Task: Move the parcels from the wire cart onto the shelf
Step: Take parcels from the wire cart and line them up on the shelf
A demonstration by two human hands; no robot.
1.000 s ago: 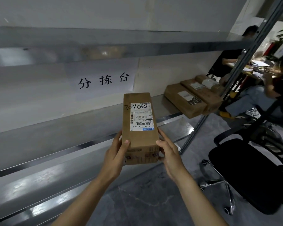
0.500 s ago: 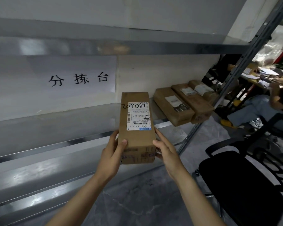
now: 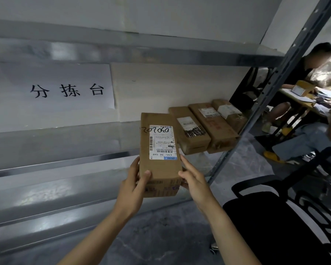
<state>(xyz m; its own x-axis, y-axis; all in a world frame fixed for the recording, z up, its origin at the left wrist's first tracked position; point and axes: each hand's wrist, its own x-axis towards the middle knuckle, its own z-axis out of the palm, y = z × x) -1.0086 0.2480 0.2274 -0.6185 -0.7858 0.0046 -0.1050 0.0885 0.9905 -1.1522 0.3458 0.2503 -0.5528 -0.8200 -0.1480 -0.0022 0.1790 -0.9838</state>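
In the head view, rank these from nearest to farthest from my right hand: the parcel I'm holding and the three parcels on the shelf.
1. Held parcel, against the right hand.
2. Left shelved parcel, just beyond it.
3. Middle shelved parcel, further right.
4. Right shelved parcel, farthest right.

A long brown cardboard parcel [image 3: 159,169], white shipping label facing up, is held between the left hand [image 3: 134,180] and right hand [image 3: 193,178] over the front edge of the grey metal shelf [image 3: 65,142]. On the shelf to its right lie three similar brown parcels [image 3: 212,125], side by side.
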